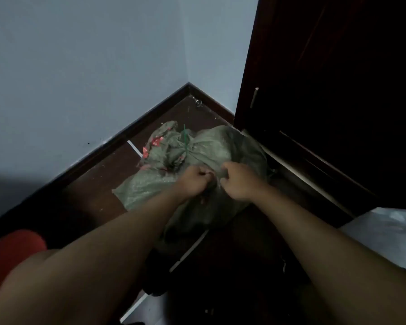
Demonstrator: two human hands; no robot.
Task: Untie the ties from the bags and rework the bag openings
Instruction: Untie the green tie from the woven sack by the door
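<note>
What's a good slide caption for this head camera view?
Both hands, left hand and right hand, grip a green bag bound with a green tie.

Matt woven-plastic bag (211, 146), glossy wooden floor (96, 184)

I see 2 pale blue walls (80, 66) meeting in a corner at upper centre, edged by a dark skirting board (117, 139). Dark brown floor (99, 191) fills the middle. A dark wooden door (338, 90) occupies the upper right. The light is dim.
</note>
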